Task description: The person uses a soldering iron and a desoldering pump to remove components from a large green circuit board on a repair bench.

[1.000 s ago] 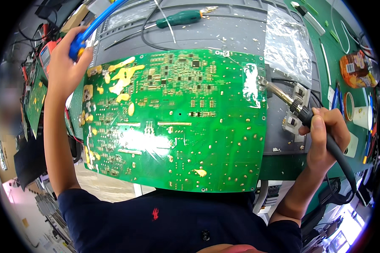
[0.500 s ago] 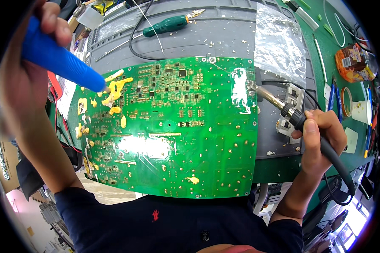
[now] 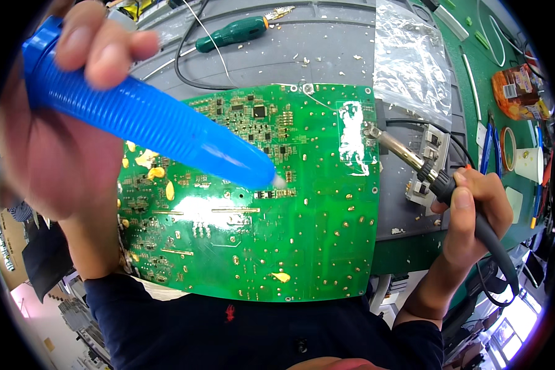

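My left hand [image 3: 68, 157] is wrapped round a blue desoldering pump [image 3: 172, 132] with ribbed sides. Its pale nozzle hovers over or rests on the middle of a green circuit board [image 3: 327, 246]; I cannot tell which. In my right hand [image 3: 481, 213] is a soldering iron [image 3: 407, 148], its tip at the board's right edge beside a shiny whitish patch [image 3: 353, 139]. Yellow blobs [image 3: 170, 190] dot the left part of the board, partly hidden by the pump and hand. One more yellow blob [image 3: 281, 277] lies near the front edge.
A green-handled screwdriver [image 3: 231, 34] lies on the grey mat [image 3: 327, 43] behind the board. A clear plastic bag [image 3: 410, 58] is at the back right. Further right are blue-handled pliers [image 3: 488, 148], a tape roll [image 3: 507, 148], a paper cup [image 3: 529, 165] and an orange packet [image 3: 519, 92].
The desoldering pump has swung right, from the yellow blobs at upper left to the middle of the board. My right hand and the iron have shifted only slightly.
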The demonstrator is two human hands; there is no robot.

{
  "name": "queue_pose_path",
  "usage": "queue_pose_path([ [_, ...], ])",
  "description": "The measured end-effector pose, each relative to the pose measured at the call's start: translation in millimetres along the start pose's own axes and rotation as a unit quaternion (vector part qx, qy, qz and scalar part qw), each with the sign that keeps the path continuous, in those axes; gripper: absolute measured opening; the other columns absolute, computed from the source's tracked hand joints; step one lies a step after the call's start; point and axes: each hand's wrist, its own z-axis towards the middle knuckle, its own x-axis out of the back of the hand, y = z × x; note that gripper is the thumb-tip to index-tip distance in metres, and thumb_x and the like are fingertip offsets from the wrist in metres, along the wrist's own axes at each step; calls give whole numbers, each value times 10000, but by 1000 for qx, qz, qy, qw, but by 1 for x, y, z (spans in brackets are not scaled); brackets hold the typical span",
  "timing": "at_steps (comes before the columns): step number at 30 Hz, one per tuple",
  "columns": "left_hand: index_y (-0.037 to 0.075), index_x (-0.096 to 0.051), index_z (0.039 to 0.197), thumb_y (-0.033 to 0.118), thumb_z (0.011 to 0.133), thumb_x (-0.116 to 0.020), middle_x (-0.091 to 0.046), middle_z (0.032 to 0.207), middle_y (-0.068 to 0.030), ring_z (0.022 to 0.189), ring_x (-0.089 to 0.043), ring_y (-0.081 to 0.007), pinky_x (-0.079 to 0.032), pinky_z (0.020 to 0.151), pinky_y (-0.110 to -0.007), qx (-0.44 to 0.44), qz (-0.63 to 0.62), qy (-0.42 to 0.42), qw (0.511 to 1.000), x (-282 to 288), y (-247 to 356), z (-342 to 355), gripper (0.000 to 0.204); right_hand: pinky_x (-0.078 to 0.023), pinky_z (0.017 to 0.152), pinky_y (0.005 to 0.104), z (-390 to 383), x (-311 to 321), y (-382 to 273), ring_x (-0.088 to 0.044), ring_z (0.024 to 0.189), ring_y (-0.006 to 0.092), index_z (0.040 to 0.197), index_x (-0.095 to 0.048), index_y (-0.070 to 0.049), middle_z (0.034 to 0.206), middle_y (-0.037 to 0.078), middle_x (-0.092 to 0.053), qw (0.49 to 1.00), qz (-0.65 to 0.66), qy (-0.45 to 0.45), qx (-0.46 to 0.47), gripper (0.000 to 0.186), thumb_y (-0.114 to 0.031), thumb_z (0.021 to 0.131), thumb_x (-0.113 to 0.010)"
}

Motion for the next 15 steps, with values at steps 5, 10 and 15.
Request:
queue_pose_path([
  [5,-70,-296,1295,444,941,-392,-469,929,-80,895,-519,-192,-419,821,-271,35,41,58,997,0,-31,-6,631,-354,473,243,1,-3,2,-464,450,137,789,-511,37,548,85,-463,1000,2,-13,21,176,-136,796,-540],
  [10,14,-372,1136,485,932,-398,-476,937,-84,893,-534,-185,-434,785,-254,21,46,33,998,3,-41,-5,513,-334,456,236,0,-5,4,-435,438,127,761,-479,21,518,89,-448,1000,2,2,14,172,-139,801,-527],
  [15,19,-347,1150,426,952,-386,-467,929,-77,875,-542,-177,-437,784,-250,32,80,13,996,2,-46,-6,454,-329,403,240,0,-4,9,-454,417,136,775,-502,31,529,99,-476,999,23,20,33,210,-156,785,-596],
])
